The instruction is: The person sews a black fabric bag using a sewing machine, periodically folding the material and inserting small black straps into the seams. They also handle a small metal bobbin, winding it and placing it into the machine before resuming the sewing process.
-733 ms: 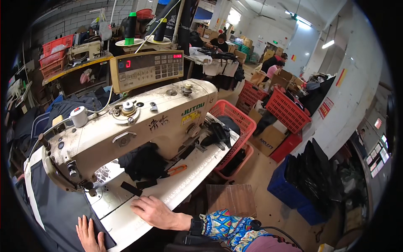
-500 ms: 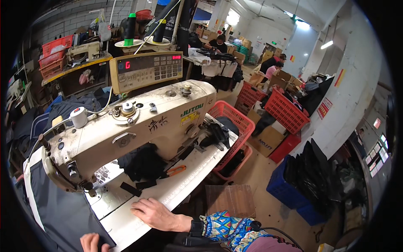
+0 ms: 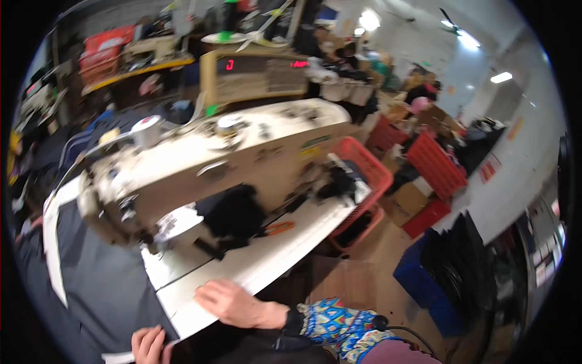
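Observation:
A dark grey fabric panel point(image 3: 109, 273) lies flat over the left end of the white sewing table point(image 3: 188, 306), under the head of a cream sewing machine point(image 3: 182, 176). At the panel's near corner, my left hand point(image 3: 150, 344) has its fingers bent over the cloth edge, the thumb close beside them. My right hand point(image 3: 233, 304) rests on the table's front edge with its fingers curled in; whatever they may hold is hidden. Beyond it lie black fabric scraps point(image 3: 233, 212) and an orange-handled tool point(image 3: 279, 229), blurred by motion.
A control box point(image 3: 254, 79) with red digits stands behind the machine. Red plastic baskets point(image 3: 364, 164) adjoin the table's right end. Farther right is a blue crate point(image 3: 418, 285) with black sheets in it. People work among boxes in the background.
The whole view has shifted, so the machine and table appear farther right and blurred. My left hand shows more fully at the cloth's corner. My right hand stays at the table edge, still curled.

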{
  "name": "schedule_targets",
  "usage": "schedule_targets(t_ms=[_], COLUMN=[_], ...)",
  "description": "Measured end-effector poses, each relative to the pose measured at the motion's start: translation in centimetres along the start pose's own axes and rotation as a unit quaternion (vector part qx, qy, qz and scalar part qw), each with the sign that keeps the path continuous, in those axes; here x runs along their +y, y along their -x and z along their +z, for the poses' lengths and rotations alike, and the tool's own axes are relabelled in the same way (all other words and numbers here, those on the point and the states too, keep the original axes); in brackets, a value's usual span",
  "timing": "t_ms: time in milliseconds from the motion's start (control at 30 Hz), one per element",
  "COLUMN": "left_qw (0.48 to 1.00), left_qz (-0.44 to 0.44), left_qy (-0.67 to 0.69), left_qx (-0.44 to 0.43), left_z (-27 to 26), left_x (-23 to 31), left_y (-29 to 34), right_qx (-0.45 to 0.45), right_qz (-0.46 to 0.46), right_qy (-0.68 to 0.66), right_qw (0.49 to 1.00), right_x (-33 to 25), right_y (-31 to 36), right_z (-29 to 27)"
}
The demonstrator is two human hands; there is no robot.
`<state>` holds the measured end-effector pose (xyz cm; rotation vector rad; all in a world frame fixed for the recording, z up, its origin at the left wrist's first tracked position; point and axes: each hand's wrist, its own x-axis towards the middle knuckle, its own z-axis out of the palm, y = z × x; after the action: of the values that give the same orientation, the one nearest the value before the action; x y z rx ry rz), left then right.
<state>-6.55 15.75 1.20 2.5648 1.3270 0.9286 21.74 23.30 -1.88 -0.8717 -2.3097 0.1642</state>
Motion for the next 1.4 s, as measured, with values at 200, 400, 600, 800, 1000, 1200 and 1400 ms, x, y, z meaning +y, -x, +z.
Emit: schedule_targets(t_ms=[200,400,600,800,1000,1200,1400], left_qw=[0.999,0.999,0.941,0.859,0.811,0.866,0.991], left_qz=[0.038,-0.027,-0.207,-0.301,-0.320,-0.270,-0.060], left_qy=[-0.008,0.022,0.241,0.389,0.461,0.413,0.105], left_qx=[-0.014,0.041,0.119,0.142,0.166,0.078,-0.054], left_z=[2.2,1.4,1.3,1.1,0.8,-0.8,-1.4], left_x=[-0.7,-0.6,-0.1,-0.3,-0.1,-0.8,-4.3], left_y=[-1.9,-0.3,-0.5,0.2,0.3,-0.4,-6.6], right_qx=[-0.007,-0.035,-0.054,-0.039,-0.129,-0.125,-0.057], right_qz=[-0.003,-0.027,-0.047,-0.074,-0.078,-0.060,-0.056], right_qy=[0.030,-0.003,-0.024,-0.032,0.030,0.022,-0.028], right_qw=[1.000,0.999,0.997,0.996,0.988,0.990,0.996], right_x=[0.5,-1.5,-2.4,-3.6,-3.1,-2.6,-1.0], right_y=[0.4,-1.0,-1.6,-3.9,-6.0,-6.5,-4.3], right_z=[-2.1,-1.6,-1.1,-0.2,0.8,0.7,0.1])
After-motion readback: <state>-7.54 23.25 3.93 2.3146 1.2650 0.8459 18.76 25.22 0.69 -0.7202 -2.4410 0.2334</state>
